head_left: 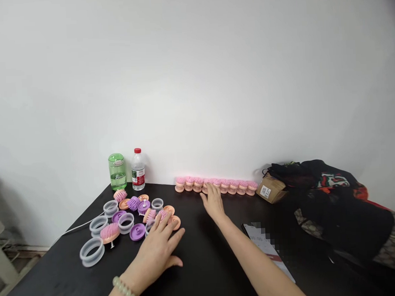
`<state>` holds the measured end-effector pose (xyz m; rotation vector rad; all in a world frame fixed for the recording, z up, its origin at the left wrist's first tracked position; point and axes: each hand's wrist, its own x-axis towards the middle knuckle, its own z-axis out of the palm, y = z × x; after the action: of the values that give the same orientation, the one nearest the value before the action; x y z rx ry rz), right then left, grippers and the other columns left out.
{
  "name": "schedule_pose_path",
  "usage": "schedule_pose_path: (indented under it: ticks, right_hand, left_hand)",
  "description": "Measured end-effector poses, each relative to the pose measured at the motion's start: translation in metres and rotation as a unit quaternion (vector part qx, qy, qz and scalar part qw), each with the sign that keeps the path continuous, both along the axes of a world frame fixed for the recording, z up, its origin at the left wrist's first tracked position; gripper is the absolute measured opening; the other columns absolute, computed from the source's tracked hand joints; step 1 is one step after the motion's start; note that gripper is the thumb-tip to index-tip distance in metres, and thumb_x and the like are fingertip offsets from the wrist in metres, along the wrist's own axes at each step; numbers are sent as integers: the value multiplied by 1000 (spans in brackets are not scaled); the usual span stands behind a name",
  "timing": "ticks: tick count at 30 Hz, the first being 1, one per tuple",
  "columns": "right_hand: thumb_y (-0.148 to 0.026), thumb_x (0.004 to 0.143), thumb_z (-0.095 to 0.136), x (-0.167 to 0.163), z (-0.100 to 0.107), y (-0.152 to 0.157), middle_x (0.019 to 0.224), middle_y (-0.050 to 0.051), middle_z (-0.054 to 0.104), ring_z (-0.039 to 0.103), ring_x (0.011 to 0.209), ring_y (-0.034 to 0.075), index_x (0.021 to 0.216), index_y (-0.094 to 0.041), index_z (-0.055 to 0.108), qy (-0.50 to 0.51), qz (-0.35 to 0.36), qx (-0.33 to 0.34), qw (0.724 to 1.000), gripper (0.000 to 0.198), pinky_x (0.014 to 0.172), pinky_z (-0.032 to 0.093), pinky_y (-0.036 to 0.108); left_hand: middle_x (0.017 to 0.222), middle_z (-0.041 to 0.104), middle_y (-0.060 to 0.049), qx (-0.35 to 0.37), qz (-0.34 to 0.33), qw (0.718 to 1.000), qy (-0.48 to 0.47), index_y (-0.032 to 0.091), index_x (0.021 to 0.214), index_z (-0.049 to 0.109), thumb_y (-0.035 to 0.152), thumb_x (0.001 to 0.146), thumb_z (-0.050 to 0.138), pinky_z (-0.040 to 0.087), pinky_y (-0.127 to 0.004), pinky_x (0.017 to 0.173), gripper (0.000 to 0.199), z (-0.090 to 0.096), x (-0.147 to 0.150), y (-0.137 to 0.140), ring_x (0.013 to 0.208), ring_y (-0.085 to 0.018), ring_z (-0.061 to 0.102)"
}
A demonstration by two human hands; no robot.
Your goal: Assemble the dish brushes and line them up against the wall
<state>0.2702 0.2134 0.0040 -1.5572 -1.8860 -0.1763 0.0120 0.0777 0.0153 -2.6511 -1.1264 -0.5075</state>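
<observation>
My left hand (155, 250) is palm-down at the loose parts (137, 231), fingers spread. Right hand (215, 204) at the brushes (233, 187), fingers near together, thumb apart. Brushes: pink bristles, peach bases.

Soft, even light; wall (195, 87) bright, dimmer toward right edge; pixelated blocks over screen (262, 243).

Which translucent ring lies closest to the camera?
The translucent ring at the pile's front-left corner, beside the pink-bristled brush head; every other one lies farther back.
</observation>
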Motion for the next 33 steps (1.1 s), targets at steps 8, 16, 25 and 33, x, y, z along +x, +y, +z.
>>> schedule_pose_path:
  ticks: [8,16,25,33]
  right_hand:
    - [-16,92,56,30,11,27,151,14,45,47,130,32,144,-16,46,-85,-30,-62,994,54,109,38,48]
    - [-33,96,63,24,24,25,134,11,56,55,121,28,122,-18,61,-118,-85,-61,987,31,103,44,51]
    - [-30,96,63,19,10,-12,134,10,57,60,116,27,127,-19,58,-79,-58,-93,991,33,96,52,48]
    - [-23,91,65,6,17,-36,122,10,60,61,108,26,117,-15,59,79,-31,-133,987,28,94,50,47]
  left_hand:
    - [145,54,-18,-33,-18,999,18,26,133,58,45,55,91,40,-66,109,86,-8,4,3,138,-45,42]
    - [143,56,-15,-50,-33,998,-8,28,133,59,40,57,92,40,-66,110,83,-10,-1,6,137,-43,45]
    - [137,63,-14,-79,-49,995,-31,26,131,62,41,63,89,32,-64,116,75,-15,-6,11,138,-40,44]
    - [129,68,-9,-68,-41,995,-54,30,132,59,39,69,86,22,-65,119,69,-20,-9,11,138,-37,46]
